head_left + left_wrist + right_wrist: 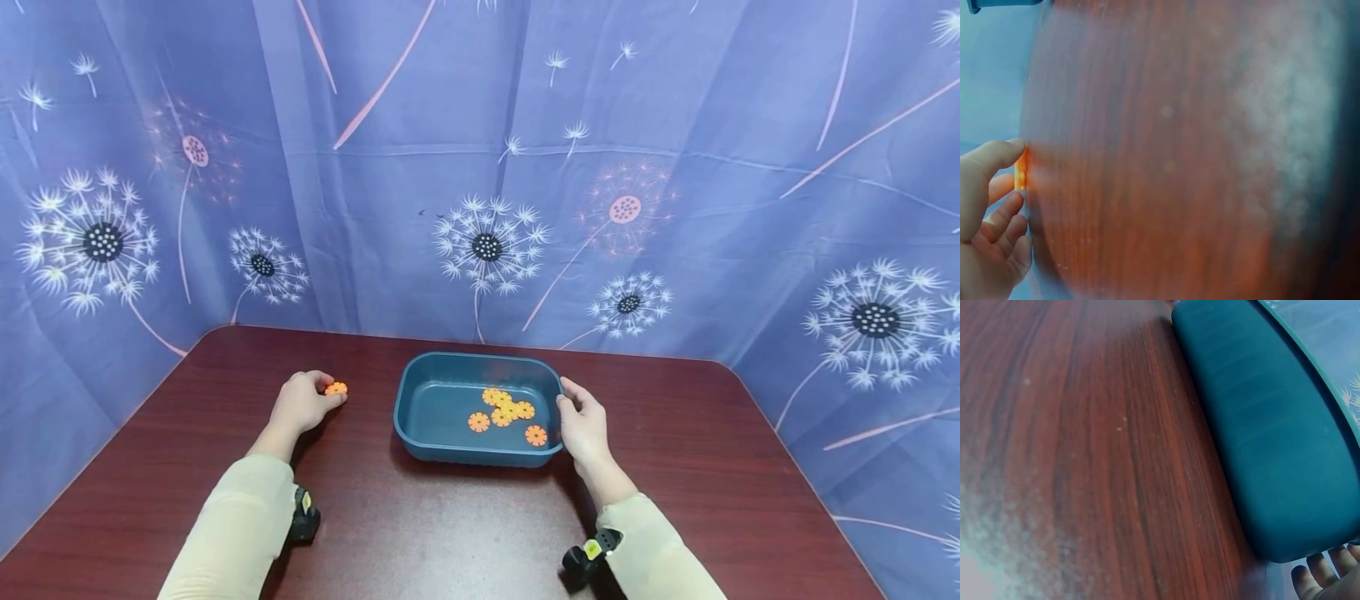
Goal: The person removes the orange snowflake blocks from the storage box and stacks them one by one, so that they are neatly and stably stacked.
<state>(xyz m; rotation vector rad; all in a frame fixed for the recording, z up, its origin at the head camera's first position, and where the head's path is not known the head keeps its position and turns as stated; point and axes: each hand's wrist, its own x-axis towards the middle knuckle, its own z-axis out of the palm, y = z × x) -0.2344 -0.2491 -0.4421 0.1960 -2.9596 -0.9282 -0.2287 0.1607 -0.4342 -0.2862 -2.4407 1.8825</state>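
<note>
Reaches forward with both arms [236, 525], pale-sleeved almost to the wrists [277, 437]. Slants the left arm inward to a left hand [306, 402] seen from its back, pinching with thumb [999, 151] and index finger. Bends the other three fingers [1002, 220] loosely (clearest in the left wrist view). Slants the right arm inward too, gripping with the right hand [585, 423]. Shows bent fingertips [1320, 570] at lower right in the right wrist view.
</note>
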